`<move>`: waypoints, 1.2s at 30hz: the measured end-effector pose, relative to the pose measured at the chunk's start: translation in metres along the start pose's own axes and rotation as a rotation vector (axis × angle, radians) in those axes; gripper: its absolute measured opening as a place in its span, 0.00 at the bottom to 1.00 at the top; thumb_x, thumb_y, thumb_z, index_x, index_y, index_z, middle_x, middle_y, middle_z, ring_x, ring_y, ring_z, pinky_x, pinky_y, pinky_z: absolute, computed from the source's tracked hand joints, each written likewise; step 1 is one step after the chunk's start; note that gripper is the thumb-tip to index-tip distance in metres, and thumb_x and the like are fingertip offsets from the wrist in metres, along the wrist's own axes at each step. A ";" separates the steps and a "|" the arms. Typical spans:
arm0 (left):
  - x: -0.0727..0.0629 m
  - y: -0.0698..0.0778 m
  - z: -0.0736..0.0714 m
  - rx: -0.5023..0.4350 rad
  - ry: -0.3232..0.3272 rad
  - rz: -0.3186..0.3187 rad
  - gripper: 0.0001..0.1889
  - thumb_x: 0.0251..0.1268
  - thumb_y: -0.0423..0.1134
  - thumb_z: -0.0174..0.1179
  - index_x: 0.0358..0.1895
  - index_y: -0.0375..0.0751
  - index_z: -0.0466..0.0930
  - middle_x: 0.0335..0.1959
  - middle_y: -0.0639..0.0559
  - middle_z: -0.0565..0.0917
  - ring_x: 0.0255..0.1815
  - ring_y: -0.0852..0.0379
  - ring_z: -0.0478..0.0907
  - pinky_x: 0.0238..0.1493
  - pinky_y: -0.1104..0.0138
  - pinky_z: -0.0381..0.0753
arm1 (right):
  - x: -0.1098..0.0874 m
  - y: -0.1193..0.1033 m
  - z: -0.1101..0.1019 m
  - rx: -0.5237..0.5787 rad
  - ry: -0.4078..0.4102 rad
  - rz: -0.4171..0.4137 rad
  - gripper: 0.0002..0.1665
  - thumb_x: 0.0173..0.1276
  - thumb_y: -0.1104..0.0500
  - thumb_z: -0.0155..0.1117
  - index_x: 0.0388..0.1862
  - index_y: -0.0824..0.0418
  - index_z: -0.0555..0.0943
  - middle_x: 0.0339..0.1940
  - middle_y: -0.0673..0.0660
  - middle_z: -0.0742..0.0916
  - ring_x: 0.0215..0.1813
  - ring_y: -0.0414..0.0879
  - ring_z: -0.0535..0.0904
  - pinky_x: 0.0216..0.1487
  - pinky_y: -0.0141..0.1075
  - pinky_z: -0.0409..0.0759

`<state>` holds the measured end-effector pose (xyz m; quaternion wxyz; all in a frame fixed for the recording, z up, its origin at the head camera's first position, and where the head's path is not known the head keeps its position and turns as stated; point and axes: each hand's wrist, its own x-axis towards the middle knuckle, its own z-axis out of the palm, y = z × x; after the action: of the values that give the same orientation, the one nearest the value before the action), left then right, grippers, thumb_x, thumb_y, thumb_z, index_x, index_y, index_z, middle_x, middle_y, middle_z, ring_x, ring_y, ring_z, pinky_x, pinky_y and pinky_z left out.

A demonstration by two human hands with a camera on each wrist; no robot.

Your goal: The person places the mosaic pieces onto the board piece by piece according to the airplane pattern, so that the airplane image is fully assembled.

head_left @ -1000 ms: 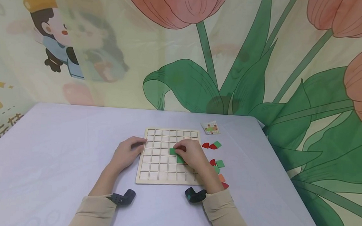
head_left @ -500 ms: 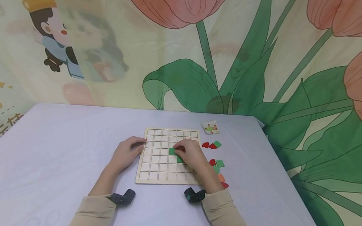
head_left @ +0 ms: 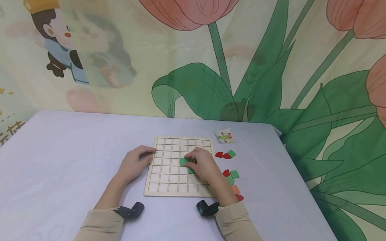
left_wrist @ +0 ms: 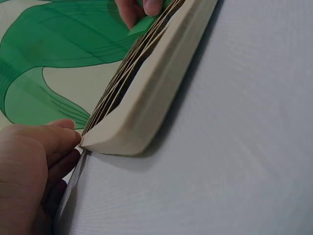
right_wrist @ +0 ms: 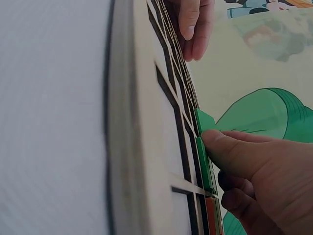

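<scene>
A pale wooden grid board (head_left: 163, 188) lies on the table. My left hand (head_left: 136, 163) rests at its left edge, fingertips right against the side; in the left wrist view the fingers (left_wrist: 63, 139) touch the board's corner. My right hand (head_left: 206, 165) is over the right half of the board. Its thumb and index finger pinch a green square tile (head_left: 183, 161) near the middle, which stands a little proud of the grid in the right wrist view. Another green tile (right_wrist: 203, 164) sits beside it under the thumb. An orange-red piece (right_wrist: 212, 215) shows further along the board.
Right of the board lie loose red quarter-round pieces (head_left: 219, 155), a green tile (head_left: 234, 174), an orange tile (head_left: 235, 190) and other pieces. A small picture card (head_left: 225, 136) lies behind them. Dark wrist cameras (head_left: 132, 210) hang from both sleeves.
The thumb and index finger of my right hand have parted slightly, so green shows between them. The tile has shifted very slightly left. My left hand stays put.
</scene>
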<state>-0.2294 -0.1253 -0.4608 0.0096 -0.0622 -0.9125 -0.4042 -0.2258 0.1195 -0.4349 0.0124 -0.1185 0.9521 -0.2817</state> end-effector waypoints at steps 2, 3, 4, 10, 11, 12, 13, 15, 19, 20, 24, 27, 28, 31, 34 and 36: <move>0.000 0.000 0.000 0.001 0.000 -0.001 0.17 0.68 0.41 0.54 0.58 0.46 0.76 0.61 0.46 0.77 0.68 0.44 0.67 0.71 0.49 0.63 | 0.000 0.000 0.000 0.004 -0.005 0.005 0.15 0.59 0.56 0.71 0.47 0.52 0.86 0.37 0.46 0.81 0.33 0.41 0.72 0.29 0.26 0.73; 0.000 0.000 0.000 0.002 0.001 0.000 0.17 0.68 0.41 0.54 0.58 0.46 0.76 0.61 0.46 0.77 0.68 0.44 0.67 0.71 0.49 0.63 | 0.000 0.001 0.000 0.003 -0.006 0.004 0.16 0.59 0.56 0.71 0.47 0.52 0.85 0.38 0.46 0.82 0.34 0.41 0.72 0.30 0.26 0.74; 0.000 0.000 0.000 0.004 0.002 0.001 0.17 0.68 0.41 0.54 0.58 0.46 0.76 0.61 0.46 0.77 0.68 0.44 0.67 0.71 0.49 0.63 | 0.000 0.001 0.001 0.001 -0.008 0.001 0.16 0.59 0.56 0.71 0.48 0.52 0.85 0.39 0.47 0.82 0.35 0.41 0.73 0.31 0.27 0.75; 0.000 -0.002 0.001 0.009 0.006 0.016 0.16 0.68 0.41 0.54 0.57 0.45 0.77 0.60 0.46 0.78 0.67 0.44 0.68 0.70 0.49 0.64 | 0.000 0.002 0.002 -0.029 -0.018 -0.015 0.18 0.60 0.55 0.70 0.50 0.53 0.85 0.42 0.48 0.82 0.41 0.40 0.76 0.41 0.27 0.80; 0.001 -0.002 0.001 0.009 0.006 0.018 0.16 0.68 0.41 0.54 0.57 0.45 0.77 0.60 0.46 0.78 0.67 0.44 0.68 0.70 0.49 0.64 | 0.000 0.002 0.002 -0.032 -0.020 -0.015 0.18 0.60 0.55 0.70 0.50 0.53 0.85 0.42 0.48 0.82 0.41 0.40 0.76 0.41 0.27 0.79; 0.001 -0.002 0.001 0.008 0.006 0.019 0.16 0.68 0.41 0.54 0.57 0.45 0.77 0.60 0.46 0.78 0.67 0.44 0.68 0.70 0.49 0.64 | 0.000 0.002 0.001 -0.033 -0.023 -0.015 0.18 0.60 0.55 0.70 0.50 0.53 0.85 0.42 0.48 0.82 0.40 0.40 0.75 0.39 0.26 0.79; 0.001 -0.002 0.001 0.007 0.006 0.019 0.16 0.68 0.41 0.54 0.57 0.45 0.77 0.59 0.46 0.78 0.67 0.44 0.68 0.70 0.49 0.64 | 0.000 0.002 0.001 -0.036 -0.025 -0.014 0.18 0.60 0.55 0.70 0.50 0.53 0.85 0.41 0.48 0.81 0.39 0.40 0.74 0.38 0.26 0.78; 0.001 -0.002 0.001 0.006 0.007 0.020 0.16 0.68 0.41 0.54 0.57 0.45 0.77 0.59 0.46 0.78 0.67 0.44 0.68 0.70 0.49 0.64 | -0.001 0.002 0.001 -0.047 -0.027 -0.014 0.18 0.60 0.55 0.70 0.50 0.54 0.85 0.41 0.48 0.81 0.39 0.40 0.73 0.37 0.25 0.76; 0.001 -0.002 0.001 0.007 0.008 0.020 0.16 0.68 0.41 0.54 0.57 0.45 0.77 0.60 0.46 0.78 0.67 0.44 0.68 0.70 0.49 0.64 | -0.001 0.001 0.001 -0.069 -0.033 -0.009 0.18 0.61 0.54 0.69 0.50 0.54 0.85 0.41 0.48 0.80 0.41 0.40 0.73 0.40 0.27 0.77; 0.001 -0.002 0.001 0.008 0.007 0.020 0.16 0.68 0.41 0.54 0.57 0.45 0.77 0.60 0.45 0.78 0.67 0.44 0.68 0.70 0.49 0.64 | -0.001 0.001 0.001 -0.072 -0.034 -0.007 0.18 0.61 0.54 0.69 0.51 0.54 0.85 0.42 0.48 0.80 0.42 0.40 0.73 0.42 0.28 0.78; 0.000 -0.002 0.001 0.007 0.008 0.020 0.16 0.68 0.41 0.54 0.57 0.46 0.77 0.60 0.46 0.78 0.67 0.44 0.68 0.70 0.49 0.64 | -0.001 -0.001 0.001 -0.075 -0.038 -0.002 0.18 0.61 0.54 0.69 0.51 0.54 0.84 0.42 0.48 0.80 0.44 0.41 0.74 0.45 0.30 0.79; 0.000 -0.002 0.001 0.005 0.009 0.021 0.16 0.68 0.41 0.54 0.57 0.46 0.78 0.59 0.46 0.78 0.67 0.44 0.69 0.70 0.49 0.64 | -0.002 -0.001 0.001 -0.079 -0.038 -0.007 0.18 0.62 0.54 0.68 0.51 0.54 0.84 0.42 0.48 0.80 0.44 0.41 0.74 0.45 0.30 0.79; 0.000 -0.002 0.001 0.004 0.009 0.021 0.16 0.68 0.41 0.54 0.57 0.46 0.78 0.59 0.46 0.78 0.67 0.44 0.69 0.70 0.49 0.65 | -0.002 -0.001 0.001 -0.081 -0.038 -0.009 0.18 0.62 0.54 0.68 0.51 0.54 0.84 0.42 0.48 0.80 0.44 0.41 0.74 0.45 0.30 0.78; 0.000 -0.001 0.001 0.006 0.008 0.016 0.16 0.68 0.41 0.54 0.57 0.46 0.77 0.59 0.46 0.78 0.67 0.44 0.68 0.70 0.49 0.64 | -0.002 -0.001 0.001 -0.089 -0.036 -0.014 0.17 0.62 0.54 0.68 0.51 0.54 0.84 0.42 0.48 0.80 0.44 0.41 0.73 0.45 0.30 0.78; 0.000 -0.001 0.001 0.007 0.007 0.009 0.16 0.68 0.41 0.54 0.57 0.46 0.77 0.60 0.46 0.78 0.67 0.44 0.68 0.70 0.49 0.64 | -0.002 -0.001 0.001 -0.093 -0.035 -0.011 0.17 0.62 0.54 0.68 0.51 0.54 0.85 0.42 0.48 0.79 0.44 0.41 0.73 0.46 0.31 0.78; 0.000 0.000 0.000 0.005 0.007 0.007 0.16 0.68 0.40 0.54 0.57 0.46 0.77 0.60 0.46 0.78 0.67 0.44 0.68 0.70 0.49 0.64 | -0.002 -0.001 0.002 -0.095 -0.033 -0.008 0.17 0.62 0.53 0.68 0.50 0.54 0.85 0.42 0.48 0.79 0.44 0.41 0.74 0.46 0.31 0.78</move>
<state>-0.2291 -0.1255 -0.4614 0.0141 -0.0639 -0.9132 -0.4022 -0.2233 0.1187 -0.4359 0.0211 -0.1276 0.9636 -0.2341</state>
